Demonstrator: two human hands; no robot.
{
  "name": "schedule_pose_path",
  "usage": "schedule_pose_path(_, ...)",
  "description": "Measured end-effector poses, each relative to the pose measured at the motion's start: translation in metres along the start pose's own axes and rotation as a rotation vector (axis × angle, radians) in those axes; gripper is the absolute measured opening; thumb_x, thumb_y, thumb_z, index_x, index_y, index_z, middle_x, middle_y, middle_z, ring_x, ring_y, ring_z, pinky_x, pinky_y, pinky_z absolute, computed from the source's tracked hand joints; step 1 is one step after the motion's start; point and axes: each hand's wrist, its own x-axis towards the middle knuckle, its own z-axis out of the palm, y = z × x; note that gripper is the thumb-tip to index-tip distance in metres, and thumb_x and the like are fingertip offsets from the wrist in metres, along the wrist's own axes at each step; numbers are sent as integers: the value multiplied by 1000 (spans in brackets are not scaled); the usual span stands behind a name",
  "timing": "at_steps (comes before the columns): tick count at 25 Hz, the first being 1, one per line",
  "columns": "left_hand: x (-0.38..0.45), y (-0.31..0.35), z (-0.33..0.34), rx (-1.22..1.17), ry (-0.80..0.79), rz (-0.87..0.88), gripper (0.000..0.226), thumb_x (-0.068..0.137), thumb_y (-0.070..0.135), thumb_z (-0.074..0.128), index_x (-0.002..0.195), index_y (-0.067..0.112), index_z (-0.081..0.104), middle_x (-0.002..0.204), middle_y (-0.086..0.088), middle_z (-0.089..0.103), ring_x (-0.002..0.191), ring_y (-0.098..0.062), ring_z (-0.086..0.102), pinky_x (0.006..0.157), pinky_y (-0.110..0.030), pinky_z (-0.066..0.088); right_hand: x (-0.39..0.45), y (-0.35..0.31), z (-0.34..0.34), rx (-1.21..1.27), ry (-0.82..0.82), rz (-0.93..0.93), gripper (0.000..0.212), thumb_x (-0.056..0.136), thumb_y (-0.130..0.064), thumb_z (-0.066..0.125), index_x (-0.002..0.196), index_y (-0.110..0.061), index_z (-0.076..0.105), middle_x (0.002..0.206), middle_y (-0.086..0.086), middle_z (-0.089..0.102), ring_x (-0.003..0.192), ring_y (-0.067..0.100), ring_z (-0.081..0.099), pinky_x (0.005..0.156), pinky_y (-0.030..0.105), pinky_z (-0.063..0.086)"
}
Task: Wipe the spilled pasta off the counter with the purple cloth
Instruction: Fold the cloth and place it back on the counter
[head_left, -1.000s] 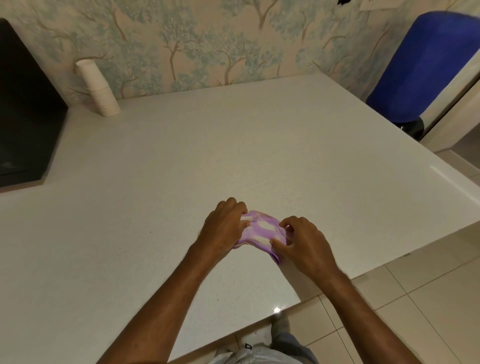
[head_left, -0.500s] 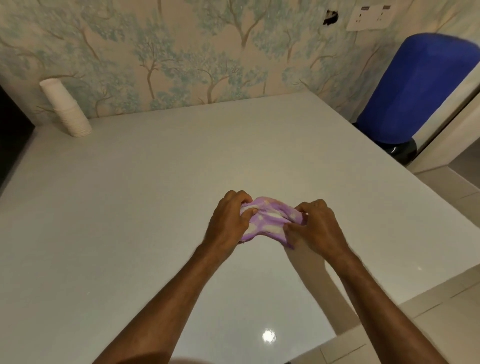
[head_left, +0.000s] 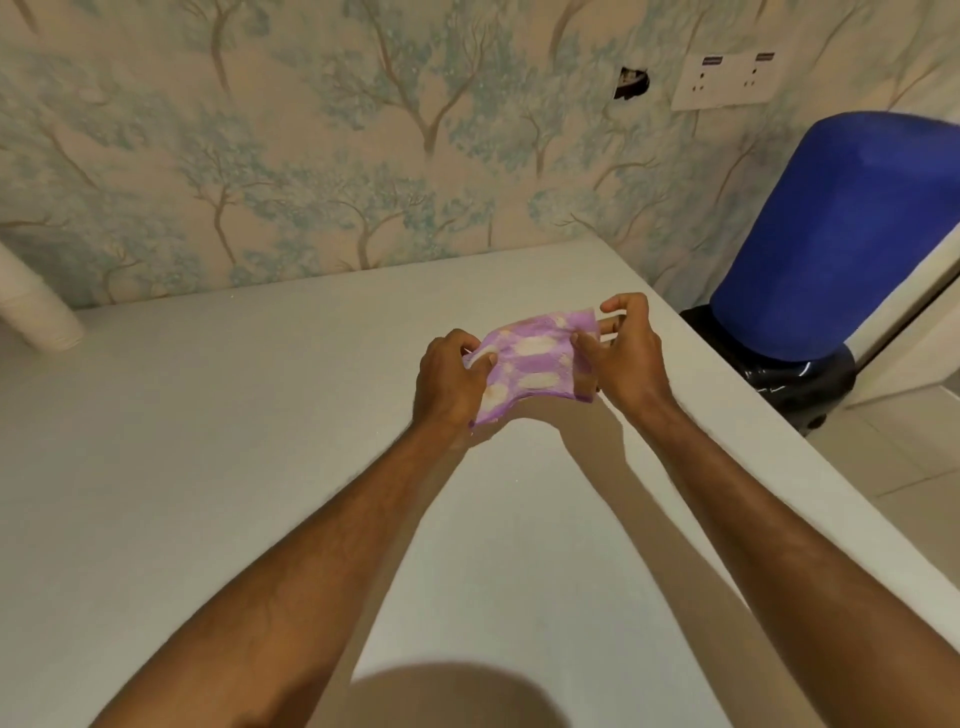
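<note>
A purple cloth (head_left: 530, 361) with pale blotches is stretched between both hands, lifted above the white counter (head_left: 218, 467). My left hand (head_left: 449, 382) pinches its left edge. My right hand (head_left: 626, 353) grips its right edge, fingers curled round the fabric. The cloth's lower left corner hangs down by my left wrist. No pasta shows on the counter surface in this view.
A stack of white paper cups (head_left: 31, 306) lies at the far left against the wallpapered wall. A blue water bottle (head_left: 841, 234) on a black base stands beyond the counter's right edge. A socket plate (head_left: 727, 80) is on the wall. Tiled floor lies to the right.
Both hands have raised the cloth off the counter and pulled it from a bunched wad into a flatter sheet. The view has tilted up toward the wall.
</note>
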Motion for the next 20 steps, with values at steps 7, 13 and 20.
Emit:
schedule_pose_path(7,92,34,57,110,24,-34,22,94,34,68,105,16,65,115,-7,66,93,-20,57,75,-30,40,106,27,-1,-77,64,-25,35,97,-28,67,119,-19,42,104,-3,61,85,31,69,72,51,62)
schedule_pose_path(13,147,49,107,199,-14,-66,26,96,34,67,111,13,65,115,-7,68,90,-19,57,74,-31,43,177,67,4,-120,103,-48,28,96,-23,67,113,-13,46,101,1,62,93,32,64,79,47,56)
schedule_pose_path(20,172,26,143,421,-69,-29,36,97,29,66,127,11,58,133,-13,54,121,-31,54,90,-39,48,221,122,31,-229,66,-133,8,97,-17,64,104,-13,65,117,10,64,109,31,61,84,32,43)
